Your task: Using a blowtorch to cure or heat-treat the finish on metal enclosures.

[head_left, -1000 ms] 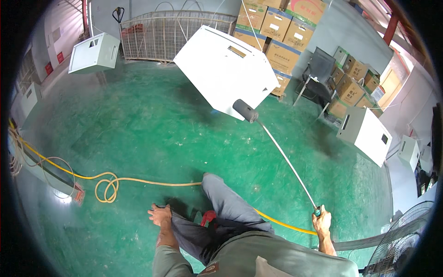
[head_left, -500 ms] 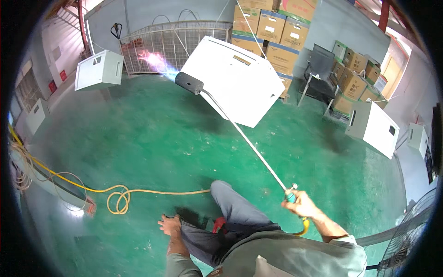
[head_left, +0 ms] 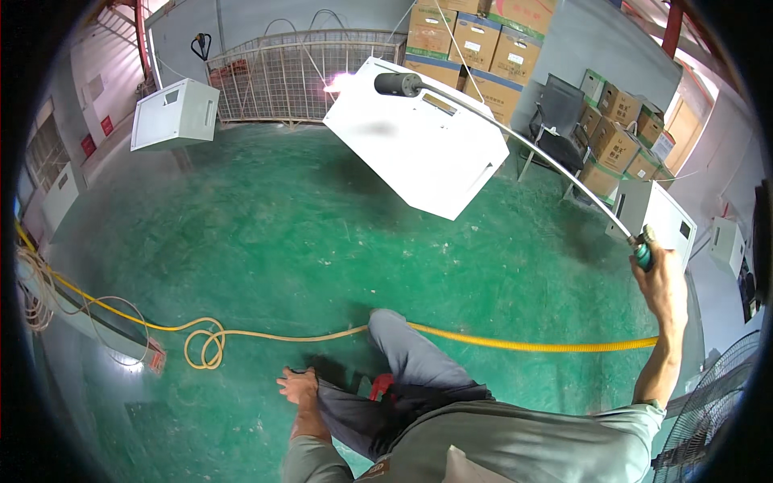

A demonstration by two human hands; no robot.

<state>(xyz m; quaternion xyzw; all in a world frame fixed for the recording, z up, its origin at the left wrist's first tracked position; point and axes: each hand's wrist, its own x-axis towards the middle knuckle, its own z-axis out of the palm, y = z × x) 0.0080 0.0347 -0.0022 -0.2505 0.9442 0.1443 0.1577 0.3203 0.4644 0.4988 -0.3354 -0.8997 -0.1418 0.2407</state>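
Left of the big white box, which hangs on cords above the green floor, is a smaller white box. Below the big box and to its left, the left hand rests at the knee, fingers apart, holding nothing. A pinkish flame shows at the big box's upper left, ahead of the black burner head; whether it touches the box is hard to tell. Below right of that box, the right hand's grip is clamped on the torch. The step looks like flaming the box's surface; the next move probably calls for a steady sweep.
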